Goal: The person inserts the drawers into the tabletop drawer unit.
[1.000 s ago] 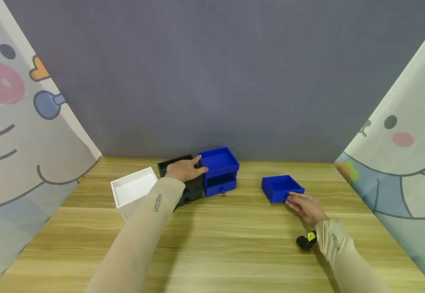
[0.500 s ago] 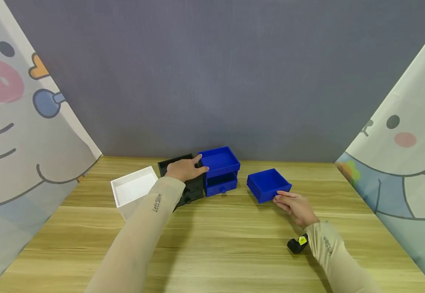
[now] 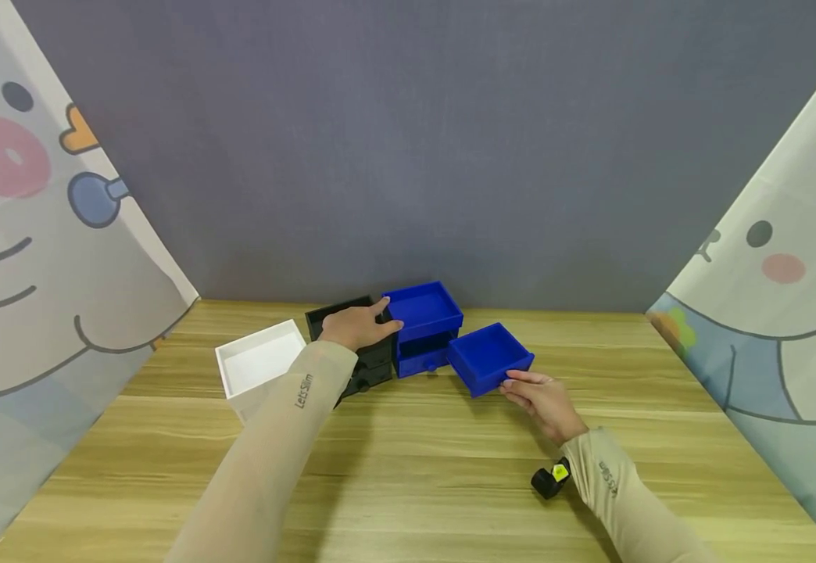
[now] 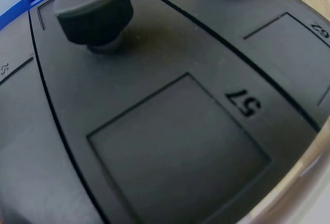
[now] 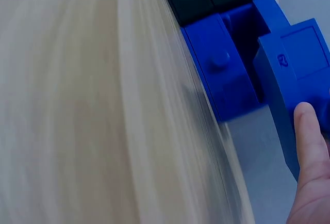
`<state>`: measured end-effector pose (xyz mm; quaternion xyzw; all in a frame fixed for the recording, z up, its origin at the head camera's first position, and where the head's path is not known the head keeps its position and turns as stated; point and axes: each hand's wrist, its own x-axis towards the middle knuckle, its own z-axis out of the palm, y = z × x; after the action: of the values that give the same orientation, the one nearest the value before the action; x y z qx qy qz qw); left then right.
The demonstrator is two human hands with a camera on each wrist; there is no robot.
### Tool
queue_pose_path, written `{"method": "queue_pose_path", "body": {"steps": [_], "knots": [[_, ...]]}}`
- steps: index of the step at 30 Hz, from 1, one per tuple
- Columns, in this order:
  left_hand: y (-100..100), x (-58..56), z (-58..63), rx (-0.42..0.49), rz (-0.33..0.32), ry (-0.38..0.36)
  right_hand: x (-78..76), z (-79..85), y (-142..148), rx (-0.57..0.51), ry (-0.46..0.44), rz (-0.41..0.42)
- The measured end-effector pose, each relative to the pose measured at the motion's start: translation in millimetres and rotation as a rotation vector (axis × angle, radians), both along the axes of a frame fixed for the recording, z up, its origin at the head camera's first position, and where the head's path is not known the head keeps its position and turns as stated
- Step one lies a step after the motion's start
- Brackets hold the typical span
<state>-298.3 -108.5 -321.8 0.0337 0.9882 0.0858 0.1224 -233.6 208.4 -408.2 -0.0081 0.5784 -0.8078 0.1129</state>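
Note:
Near the back of the table stands a blue drawer cabinet (image 3: 424,311) with an open slot above its lower drawer. My left hand (image 3: 355,325) lies over the black drawer cabinet (image 3: 373,374) beside it, thumb and a finger stretched to the blue cabinet's left edge. The black drawer fronts (image 4: 175,146) and knobs fill the left wrist view; that hand's grip is hidden there. A loose blue drawer (image 3: 488,352) is pinched at its front by my right hand (image 3: 545,405), just right of the slot and slightly turned. In the right wrist view, the drawer's side (image 5: 276,87) partly covers the slot.
A white open-topped box (image 3: 262,361) stands left of the black cabinet. Behind the wooden table (image 3: 436,477) rises a grey wall (image 3: 422,156). Printed cartoon curtains (image 3: 788,258) flank both sides. A small black device (image 3: 550,478) is at my right wrist.
My right hand has carried the blue drawer leftward, up to the blue cabinet, while the drawer turned somewhat. The left hand and the cabinets have stayed in place.

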Motion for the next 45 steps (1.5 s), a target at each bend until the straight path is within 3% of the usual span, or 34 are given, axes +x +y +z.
{"method": "queue_pose_path", "body": {"steps": [10, 17, 27, 33, 45], "knots": [[-0.6, 0.4, 2.6, 0.013, 0.004, 0.009, 5.0, 0.1, -30.2, -0.009, 0.005, 0.013], [1.5, 1.6, 1.7, 0.003, 0.003, 0.004, 11.8, -3.8, -50.2, -0.003, 0.015, -0.127], [2.5, 1.3, 1.3, 0.018, -0.006, 0.015, 16.6, -7.9, -68.6, -0.035, 0.059, -0.177], [1.8, 1.3, 2.4, 0.020, -0.001, 0.009, 18.5, -2.8, -82.3, -0.063, 0.030, -0.198], [1.8, 0.6, 3.4, 0.005, 0.011, -0.019, 20.2, -8.0, -92.1, -0.052, 0.037, -0.244]]}}
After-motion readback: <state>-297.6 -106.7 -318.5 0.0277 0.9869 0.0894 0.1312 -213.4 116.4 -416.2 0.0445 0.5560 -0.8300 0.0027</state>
